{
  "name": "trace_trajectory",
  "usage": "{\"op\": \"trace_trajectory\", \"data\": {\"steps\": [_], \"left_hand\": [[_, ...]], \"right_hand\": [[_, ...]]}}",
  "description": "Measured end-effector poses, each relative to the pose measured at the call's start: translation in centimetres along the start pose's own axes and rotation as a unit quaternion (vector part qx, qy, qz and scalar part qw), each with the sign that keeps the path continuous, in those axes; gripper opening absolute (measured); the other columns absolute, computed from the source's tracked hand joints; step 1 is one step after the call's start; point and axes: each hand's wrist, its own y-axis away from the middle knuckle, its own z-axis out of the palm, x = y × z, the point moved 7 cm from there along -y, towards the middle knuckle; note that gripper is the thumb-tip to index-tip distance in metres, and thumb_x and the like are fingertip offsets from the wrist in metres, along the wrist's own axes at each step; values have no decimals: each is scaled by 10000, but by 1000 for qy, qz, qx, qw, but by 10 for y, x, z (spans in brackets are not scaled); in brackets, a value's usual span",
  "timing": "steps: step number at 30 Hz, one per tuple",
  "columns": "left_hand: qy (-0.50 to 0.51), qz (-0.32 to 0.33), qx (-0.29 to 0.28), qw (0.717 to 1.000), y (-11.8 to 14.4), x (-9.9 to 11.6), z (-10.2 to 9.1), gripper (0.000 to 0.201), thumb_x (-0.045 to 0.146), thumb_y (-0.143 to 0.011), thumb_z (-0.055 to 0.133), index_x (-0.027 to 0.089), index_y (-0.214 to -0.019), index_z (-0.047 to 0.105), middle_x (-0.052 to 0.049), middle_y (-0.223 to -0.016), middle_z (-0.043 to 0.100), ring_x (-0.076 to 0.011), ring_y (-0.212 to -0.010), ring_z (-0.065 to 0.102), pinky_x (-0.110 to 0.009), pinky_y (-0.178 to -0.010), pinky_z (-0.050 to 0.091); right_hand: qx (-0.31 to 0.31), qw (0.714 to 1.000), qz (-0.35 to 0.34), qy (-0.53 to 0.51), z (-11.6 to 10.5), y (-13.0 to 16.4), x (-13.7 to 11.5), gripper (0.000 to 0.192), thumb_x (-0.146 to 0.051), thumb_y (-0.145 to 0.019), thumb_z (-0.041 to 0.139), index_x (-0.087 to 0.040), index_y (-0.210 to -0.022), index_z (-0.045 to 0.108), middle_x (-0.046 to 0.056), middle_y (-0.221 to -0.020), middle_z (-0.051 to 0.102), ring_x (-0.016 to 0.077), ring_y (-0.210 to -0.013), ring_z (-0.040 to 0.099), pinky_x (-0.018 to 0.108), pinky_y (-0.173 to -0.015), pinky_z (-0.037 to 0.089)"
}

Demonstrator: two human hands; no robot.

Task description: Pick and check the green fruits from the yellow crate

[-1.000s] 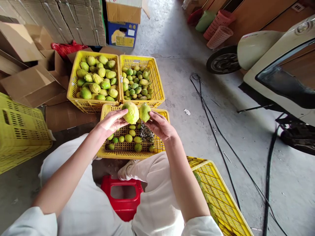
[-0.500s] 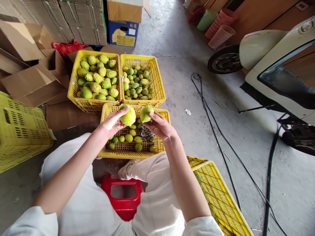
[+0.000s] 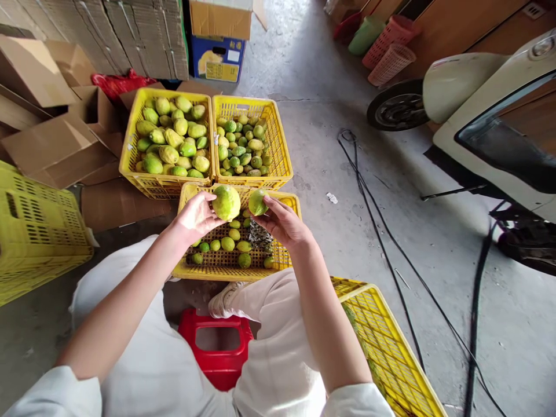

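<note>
My left hand grips a large yellow-green lemon between thumb and fingers. A smaller green lemon is in my right hand, pinched by the thumb and fingertips. Both fruits are held side by side with a small gap between them, above the near yellow crate. In that crate lie several loose green and yellow lemons and some crumpled dark, shiny material. My hands and the held fruits hide part of its inside.
Beyond are a crate of larger lemons and a crate of smaller ones. Yellow crates flank me; a red stool is between my legs. Cardboard boxes lie left; cables and a white scooter are right.
Both lemons have turned slightly in my fingers. My left thumb has slid back from the top of the large lemon to its side. The crates have not moved.
</note>
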Motion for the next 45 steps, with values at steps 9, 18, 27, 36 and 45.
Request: {"op": "trace_trajectory", "data": {"steps": [9, 18, 27, 36, 45], "left_hand": [[-98, 23, -15, 995, 1, -3, -3, 167, 128, -821, 960, 162, -879, 807, -92, -899, 873, -213, -846, 826, -276, -771, 677], [-89, 37, -25, 995, -2, -5, -2, 314, 208, -721, 1090, 180, -853, 806, -122, -987, 902, -314, -1099, 878, -326, -869, 702], [-61, 23, 9, 998, -2, -5, -6, 269, 148, -793, 1003, 191, -924, 772, -110, -985, 881, -294, -1086, 868, -310, -873, 707], [-26, -6, -35, 999, 3, -7, -5, 203, 87, -818, 843, 222, -904, 719, -123, -964, 871, -344, -1172, 857, -411, -1017, 740], [-53, 14, -19, 998, 6, -6, -4, 280, 146, -784, 1055, 172, -922, 814, -146, -1044, 913, -342, -1204, 882, -382, -1020, 739]], "right_hand": [[-9, 998, 41, -44, 1, 0, 1, 235, -267, -831, 978, -243, -964, 785, 63, -997, 885, 323, -1196, 870, 515, -1130, 743], [-27, 999, 27, -9, 7, 8, -3, 480, -471, -682, 1152, -278, -1012, 861, 62, -1126, 892, 291, -1211, 846, 407, -1062, 743], [-12, 1000, 7, -17, 4, 3, -1, 579, -458, -601, 1189, -286, -1042, 856, 19, -1080, 891, 275, -1177, 868, 426, -1080, 746], [-30, 999, 16, -14, 6, 5, -4, 337, -407, -764, 1053, -263, -988, 845, 68, -1101, 909, 344, -1306, 842, 504, -1165, 725], [-33, 999, 22, -14, 7, 9, -6, 335, -391, -769, 1060, -293, -1022, 864, 21, -1128, 911, 269, -1194, 852, 444, -1155, 712]]}}
